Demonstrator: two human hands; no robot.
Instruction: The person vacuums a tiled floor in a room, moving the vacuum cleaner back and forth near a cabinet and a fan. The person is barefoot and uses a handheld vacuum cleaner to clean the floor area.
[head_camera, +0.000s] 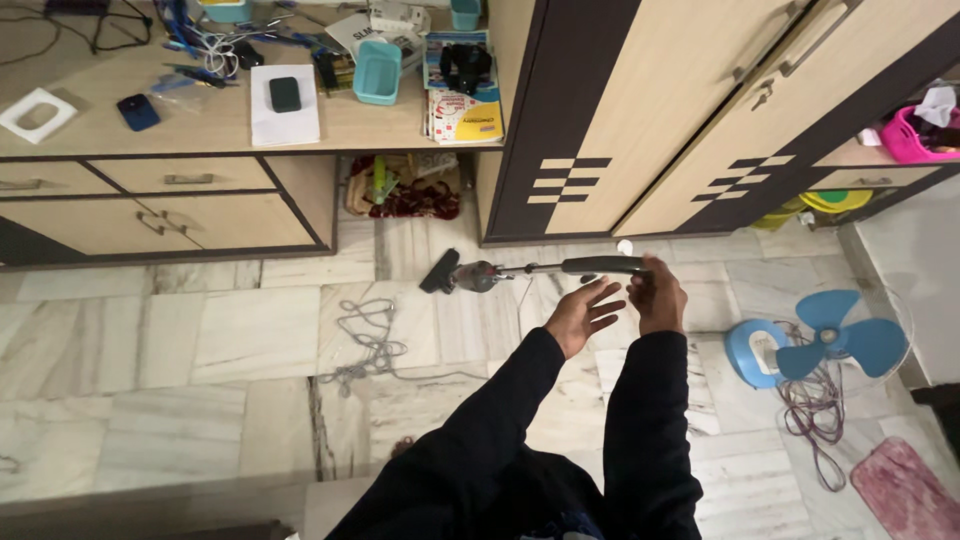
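We see the right hand (657, 296) clamped on the dark handle of a stick vacuum (540, 270), held level above the marble floor (200, 350). Left hand (583, 314) just beside it, fingers spread, holding nothing. 1 blue fan (835, 340) stands right.

A room in a private home, seen from above: pale marble floor tiles (180, 340), a beige-and-dark-brown wardrobe (640, 110) at one o'clock, and a cluttered wooden desk with drawers (150, 120) at eleven o'clock. A blue table fan (825, 340) stands on the floor at three o'clock, a pink mat (905, 490) at four o'clock, loose grey cable (370, 345) near centre.
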